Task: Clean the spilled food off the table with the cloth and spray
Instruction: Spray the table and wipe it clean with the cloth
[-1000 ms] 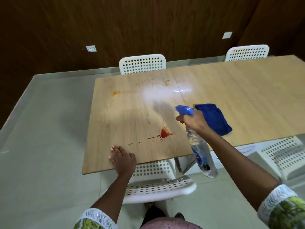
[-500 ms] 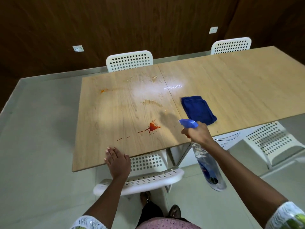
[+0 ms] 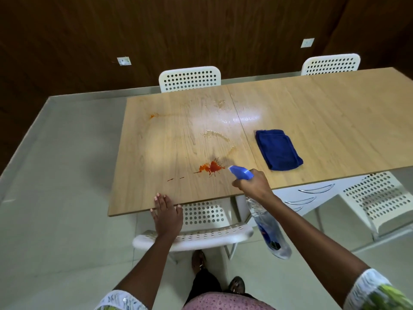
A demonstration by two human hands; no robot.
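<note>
A red sauce splat (image 3: 212,167) lies near the front of the wooden table (image 3: 335,121), with a small orange smear (image 3: 153,115) at the far left and wet foamy streaks (image 3: 218,136) in between. My right hand (image 3: 253,185) grips a clear spray bottle (image 3: 268,229) by its blue trigger head, whose nozzle points at the red splat from just to its right. A folded blue cloth (image 3: 278,149) rests on the table to the right of the stains, untouched. My left hand (image 3: 166,214) lies flat with fingers spread on the table's front edge.
A white perforated chair (image 3: 201,231) is tucked under the table right in front of me. Two more white chairs (image 3: 190,78) stand at the far side, and another one (image 3: 377,202) at the near right. My feet are below on the pale tiled floor.
My right hand has brought the spray bottle left and toward the front edge, nearer the red splat. The splat looks wetter and more spread. My left hand has stayed on the edge.
</note>
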